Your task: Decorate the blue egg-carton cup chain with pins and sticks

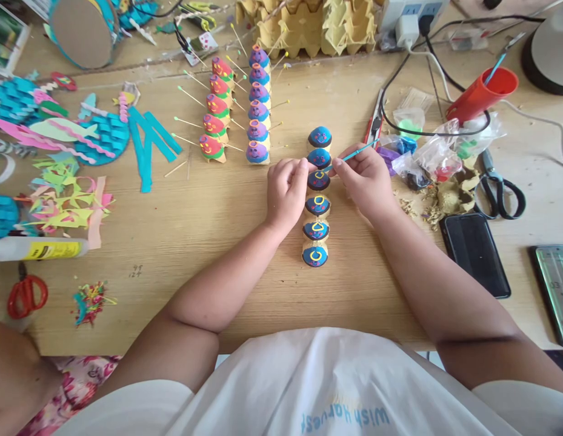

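Fingers of my right hand point(369, 181) are gripping a blue stick point(353, 154), my curled left hand point(285, 189) is hiding its hold, with the blue-topped egg-carton strip point(317, 206) running top-to-bottom between, mid-frame.

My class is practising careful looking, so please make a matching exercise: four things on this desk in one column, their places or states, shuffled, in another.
Things
1. Thin blue tool
2. Blue-topped strip
3. Red-handled scissors
4. Red cup

Places or states
A. Below the white bottle, at picture left
B. Has a blue stick poking out
C. Between the right hand's fingers
D. Has yellow loops on some tops

Pairs: 1-C, 2-D, 3-A, 4-B
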`<state>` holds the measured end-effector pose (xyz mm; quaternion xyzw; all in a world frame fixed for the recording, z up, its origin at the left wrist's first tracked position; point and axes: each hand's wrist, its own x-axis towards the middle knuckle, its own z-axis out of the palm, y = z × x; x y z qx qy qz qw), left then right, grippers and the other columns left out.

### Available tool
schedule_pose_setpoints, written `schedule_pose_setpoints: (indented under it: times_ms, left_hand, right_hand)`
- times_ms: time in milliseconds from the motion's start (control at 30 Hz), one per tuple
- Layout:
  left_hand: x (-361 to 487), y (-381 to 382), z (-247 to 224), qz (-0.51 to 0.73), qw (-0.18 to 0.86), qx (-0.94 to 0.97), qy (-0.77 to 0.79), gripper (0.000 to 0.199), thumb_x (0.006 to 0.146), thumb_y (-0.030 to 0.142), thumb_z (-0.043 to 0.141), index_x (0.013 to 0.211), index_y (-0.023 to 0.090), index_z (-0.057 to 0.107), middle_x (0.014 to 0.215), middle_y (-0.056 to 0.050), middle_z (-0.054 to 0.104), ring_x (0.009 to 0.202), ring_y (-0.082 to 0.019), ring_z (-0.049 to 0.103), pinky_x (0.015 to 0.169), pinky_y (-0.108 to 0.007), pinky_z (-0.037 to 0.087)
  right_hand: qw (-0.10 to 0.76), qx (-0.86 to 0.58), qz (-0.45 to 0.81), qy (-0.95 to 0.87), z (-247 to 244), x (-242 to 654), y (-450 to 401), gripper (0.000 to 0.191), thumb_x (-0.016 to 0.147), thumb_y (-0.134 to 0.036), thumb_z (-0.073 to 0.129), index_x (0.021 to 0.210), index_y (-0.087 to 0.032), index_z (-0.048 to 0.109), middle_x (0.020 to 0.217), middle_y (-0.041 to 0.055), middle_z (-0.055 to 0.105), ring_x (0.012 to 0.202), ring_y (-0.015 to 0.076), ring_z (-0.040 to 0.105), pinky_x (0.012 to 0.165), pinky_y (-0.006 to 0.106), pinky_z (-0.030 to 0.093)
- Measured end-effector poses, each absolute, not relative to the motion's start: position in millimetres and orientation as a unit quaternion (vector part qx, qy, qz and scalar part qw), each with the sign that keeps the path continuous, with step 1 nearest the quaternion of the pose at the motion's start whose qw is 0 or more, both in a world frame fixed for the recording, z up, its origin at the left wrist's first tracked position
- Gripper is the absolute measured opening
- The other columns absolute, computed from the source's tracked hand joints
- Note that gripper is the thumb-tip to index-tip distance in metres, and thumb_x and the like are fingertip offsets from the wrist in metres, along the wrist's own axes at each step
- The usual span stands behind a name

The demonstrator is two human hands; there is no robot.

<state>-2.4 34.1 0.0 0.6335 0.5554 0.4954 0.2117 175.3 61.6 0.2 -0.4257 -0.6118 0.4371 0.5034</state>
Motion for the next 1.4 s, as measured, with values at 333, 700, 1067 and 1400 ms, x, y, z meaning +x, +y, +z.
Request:
schedule_pose_setpoints:
  times_ms: [333, 700, 1067, 1400]
  left_hand:
    - [-2.0, 33.2, 2.4, 0.502, 0.200, 0.631, 0.556, 0.062, 0.109, 0.067, 0.034, 0.085, 0.027, 0.075, 0.095, -0.003, 0.081, 0.101, -0.018, 0.074, 0.104, -0.036, 0.055]
    - [-1.9, 33.0, 0.7, 0.500, 0.197, 0.633, 0.557, 0.062, 0.110, 0.065, 0.033, 0.083, 0.028, 0.075, 0.093, -0.003, 0.081, 0.102, -0.018, 0.075, 0.104, -0.035, 0.056]
    - [-2.0, 33.7, 0.7, 0.504, 0.207, 0.625, 0.559, 0.063, 0.108, 0.069, 0.033, 0.085, 0.027, 0.074, 0.095, -0.004, 0.079, 0.104, -0.019, 0.074, 0.105, -0.038, 0.056]
    - [-2.2, 33.2, 0.0, 0.499, 0.200, 0.632, 0.558, 0.062, 0.109, 0.066, 0.033, 0.083, 0.027, 0.073, 0.095, -0.003, 0.079, 0.104, -0.018, 0.074, 0.105, -0.036, 0.055]
  right_hand:
    - [0.504, -0.427, 0.432, -0.614, 3.7, 172.9, 59.3, 0.059, 0.083, -0.086, 0.070, 0.089, -0.028, 0.060, 0.079, 0.0010, 0.073, 0.079, 0.0196, 0.074, 0.067, 0.034, 0.061]
    - [0.495, -0.421, 0.439, -0.621, 1.6, 173.0, 59.9, 0.056, 0.087, -0.083, 0.070, 0.093, -0.028, 0.061, 0.083, 0.0015, 0.071, 0.082, 0.0196, 0.073, 0.069, 0.034, 0.061]
    - [0.491, -0.418, 0.439, -0.625, -2.4, 174.4, 61.4, 0.050, 0.090, -0.078, 0.070, 0.100, -0.029, 0.063, 0.085, 0.0018, 0.070, 0.085, 0.0207, 0.073, 0.072, 0.036, 0.063]
    - [0.491, -0.416, 0.443, -0.623, -2.3, 173.1, 61.0, 0.050, 0.088, -0.078, 0.072, 0.102, -0.030, 0.067, 0.084, 0.0015, 0.073, 0.087, 0.0217, 0.077, 0.074, 0.037, 0.066]
